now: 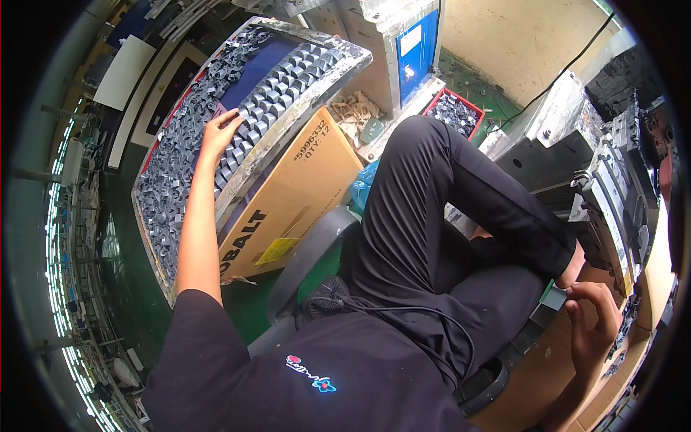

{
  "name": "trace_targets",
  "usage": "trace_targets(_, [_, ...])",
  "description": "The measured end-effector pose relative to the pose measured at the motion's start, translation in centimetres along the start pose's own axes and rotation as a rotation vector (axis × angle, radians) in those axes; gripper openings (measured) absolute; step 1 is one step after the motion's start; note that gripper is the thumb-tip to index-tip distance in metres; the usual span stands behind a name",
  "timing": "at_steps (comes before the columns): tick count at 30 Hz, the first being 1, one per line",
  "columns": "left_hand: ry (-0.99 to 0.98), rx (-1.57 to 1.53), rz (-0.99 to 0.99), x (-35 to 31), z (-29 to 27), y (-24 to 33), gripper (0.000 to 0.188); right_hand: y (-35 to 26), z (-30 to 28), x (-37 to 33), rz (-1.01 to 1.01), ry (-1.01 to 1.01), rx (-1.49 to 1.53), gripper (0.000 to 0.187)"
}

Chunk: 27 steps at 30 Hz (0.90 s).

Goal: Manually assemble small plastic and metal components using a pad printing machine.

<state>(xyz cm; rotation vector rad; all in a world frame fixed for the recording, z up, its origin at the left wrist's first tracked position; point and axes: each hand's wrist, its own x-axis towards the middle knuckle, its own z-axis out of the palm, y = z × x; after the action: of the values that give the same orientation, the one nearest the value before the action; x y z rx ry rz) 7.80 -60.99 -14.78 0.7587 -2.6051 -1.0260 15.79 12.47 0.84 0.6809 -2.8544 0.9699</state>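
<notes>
Up at the left, my left hand [219, 135] reaches over a tilted tray [317, 34]. Its thumb and fingers pinch at one of the small grey moulded parts [252, 115], which stand there in neat rows. More grey parts [169, 155] lie in a loose heap along the tray's left side. Far to the right, beside my bare foot, my right hand [594, 317] is closed, thumb against fingertip. At those fingertips is a small flat grey piece with a green edge [553, 296]; its exact kind does not show.
A cardboard box [302, 180] stands under the tray's right edge. A red crate [479, 119] of dark parts sits beyond my raised knee. Machine blocks [554, 144] crowd the right side, above an open carton [525, 389]. A grey chair arm [306, 259] is beside my left hip.
</notes>
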Motion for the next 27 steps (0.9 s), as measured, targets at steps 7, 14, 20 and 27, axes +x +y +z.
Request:
trace_targets(7, [0.024, 0.033, 0.054, 0.4, -0.4, -0.7, 0.046, 0.0, 0.0, 0.2, 0.0, -0.002, 0.011, 0.031])
trace_targets(14, [0.0, 0.028, 0.018, 0.4, -0.3, -0.6, 0.045, -0.2, 0.0, 0.2, -0.008, 0.003, 0.0, 0.031])
trace_targets(20, [0.019, 0.026, 0.044, 0.6, -0.2, -1.1, 0.043, -0.1, 0.0, 0.2, -0.014, 0.006, -0.009, 0.031])
trace_targets(27, [0.065, -0.005, 0.11, 0.7, 0.2, -1.6, 0.041, -0.1, 0.0, 0.2, 0.004, -0.001, 0.008, 0.031])
